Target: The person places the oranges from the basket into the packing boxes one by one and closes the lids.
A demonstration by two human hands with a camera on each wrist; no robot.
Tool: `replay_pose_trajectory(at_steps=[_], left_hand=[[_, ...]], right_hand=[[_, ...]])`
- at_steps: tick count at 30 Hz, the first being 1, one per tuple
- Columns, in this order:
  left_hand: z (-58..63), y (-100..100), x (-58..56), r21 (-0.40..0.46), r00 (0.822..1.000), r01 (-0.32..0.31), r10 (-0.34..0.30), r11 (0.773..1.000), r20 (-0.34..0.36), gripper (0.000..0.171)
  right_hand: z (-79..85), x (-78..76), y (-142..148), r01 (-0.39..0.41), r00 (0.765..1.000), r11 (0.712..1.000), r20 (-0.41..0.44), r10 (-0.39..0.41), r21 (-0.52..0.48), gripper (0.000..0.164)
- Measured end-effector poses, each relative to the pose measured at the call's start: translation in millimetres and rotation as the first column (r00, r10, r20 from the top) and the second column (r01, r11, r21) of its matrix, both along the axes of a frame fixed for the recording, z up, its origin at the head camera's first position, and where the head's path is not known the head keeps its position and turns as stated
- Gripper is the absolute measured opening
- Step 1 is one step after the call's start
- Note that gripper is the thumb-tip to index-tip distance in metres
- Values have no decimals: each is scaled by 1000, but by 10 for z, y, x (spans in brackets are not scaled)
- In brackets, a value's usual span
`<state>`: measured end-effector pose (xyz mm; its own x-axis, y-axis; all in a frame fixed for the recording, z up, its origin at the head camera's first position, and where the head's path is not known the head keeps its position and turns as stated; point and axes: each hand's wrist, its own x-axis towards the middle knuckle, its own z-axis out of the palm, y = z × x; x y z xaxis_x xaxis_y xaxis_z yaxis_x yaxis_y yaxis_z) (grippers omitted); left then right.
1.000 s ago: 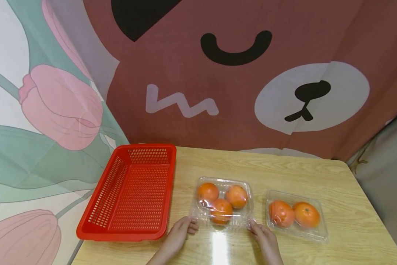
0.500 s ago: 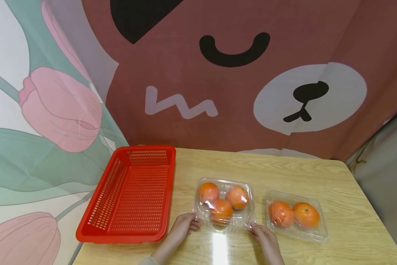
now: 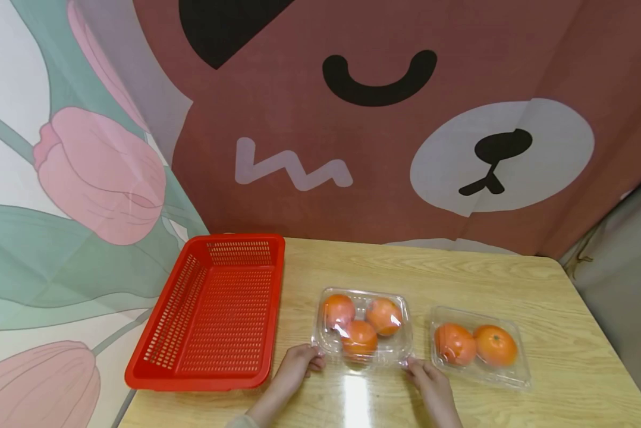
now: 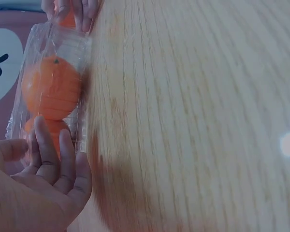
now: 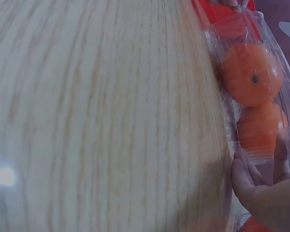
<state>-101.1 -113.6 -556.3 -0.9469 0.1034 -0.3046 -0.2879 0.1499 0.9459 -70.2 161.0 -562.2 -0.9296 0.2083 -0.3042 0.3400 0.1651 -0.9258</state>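
Note:
A clear plastic clamshell box [image 3: 363, 294] holding three oranges [image 3: 359, 339] lies on the table in the middle of the head view. At its near left corner my left hand [image 3: 295, 370] pinches the rim between thumb and fingers. My right hand [image 3: 431, 383] pinches the near right corner the same way. In the left wrist view the left hand [image 4: 48, 193] has its fingers up against the box's side, with an orange [image 4: 52, 87] showing through the plastic. From the right wrist, the right hand's fingertips [image 5: 282, 150] are at the box's edge.
To the left stands a red perforated plastic basket [image 3: 274, 333]. A second clear box [image 3: 513, 380] with two oranges [image 3: 495, 346] lies to the right, close beside the right hand. The wooden table [image 3: 406, 261] meets a bear-printed curtain [image 3: 299, 208] at the back.
The box has shifted slightly to the right, and its near left corner sits a little farther back. My left hand has moved slightly forward with it; the right hand has edged right.

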Motion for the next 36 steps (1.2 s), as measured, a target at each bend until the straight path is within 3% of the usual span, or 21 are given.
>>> replay_pose_trajectory(at_steps=[7, 13, 15, 17, 20, 24, 28, 31, 33, 36], left_hand=[[5, -1, -4, 29, 999, 16, -15, 999, -41, 30], [354, 23, 73, 31, 997, 26, -23, 999, -79, 28], [397, 39, 80, 32, 996, 15, -12, 999, -92, 29], [342, 48, 68, 33, 996, -1, 4, 999, -89, 30], [164, 38, 72, 5, 998, 5, -4, 1000, -59, 37], [-17, -17, 129, -42, 991, 129, -131, 991, -40, 43], [70, -56, 192, -129, 946, 300, -312, 945, -84, 33], [222, -45, 190, -278, 889, 375, -428, 884, -161, 27], [333, -16, 160, -393, 852, 368, -475, 842, -219, 25], [485, 44, 91, -545, 793, 293, -519, 785, -321, 28]], right_hand=[[9, -22, -4, -2, 998, 999, -57, 4, 39, 36], [-7, -45, -27, -7, 996, 997, -85, 13, 79, 32], [-1, -52, -36, -2, 997, 996, -71, 8, 84, 34], [3, -54, -42, 6, 998, 996, -62, -1, 87, 37], [-8, -40, -29, 8, 999, 997, -49, -4, 79, 43], [-5, 8, 16, -44, 998, 998, -37, 46, 38, 47], [115, 31, 108, -153, 988, 974, 27, 151, 166, 44], [276, 19, 204, -240, 971, 938, 66, 231, 250, 41], [403, 5, 264, -267, 963, 928, 51, 263, 258, 41], [568, -54, 333, -252, 961, 915, -32, 275, 315, 40]])
